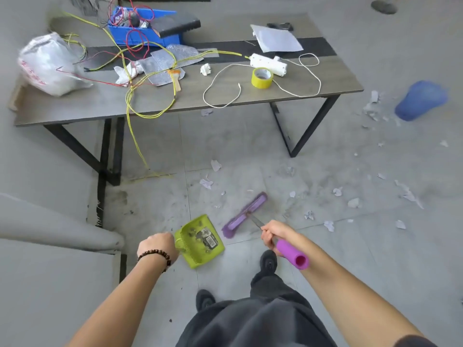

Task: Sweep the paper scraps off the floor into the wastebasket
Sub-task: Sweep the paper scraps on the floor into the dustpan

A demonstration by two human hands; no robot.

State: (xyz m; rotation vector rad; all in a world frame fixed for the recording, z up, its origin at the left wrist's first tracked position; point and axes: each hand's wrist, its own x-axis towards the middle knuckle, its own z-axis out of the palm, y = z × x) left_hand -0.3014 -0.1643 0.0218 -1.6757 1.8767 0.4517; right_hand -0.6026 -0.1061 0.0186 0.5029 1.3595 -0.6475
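**Dustpan left, broom right, scraps beyond**

Left hand [156, 246] curls round the handle of one green dustpan [200, 240], which sits just beside one purple broom [244, 215]. Open tile lies between them and the table [100, 103] legs. Right hand [274, 234] wraps the broom shaft. Paper scraps [353, 202], over a dozen, scatter rightward toward one blue wastebasket [421, 100] at far right.

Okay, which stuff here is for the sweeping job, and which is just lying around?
For the job: purple broom in the right hand, green dustpan in the left hand, paper scraps on the floor, blue wastebasket.
Lying about: yellow tape roll, white power strip, blue bin, plastic bag, wires, all on the table.
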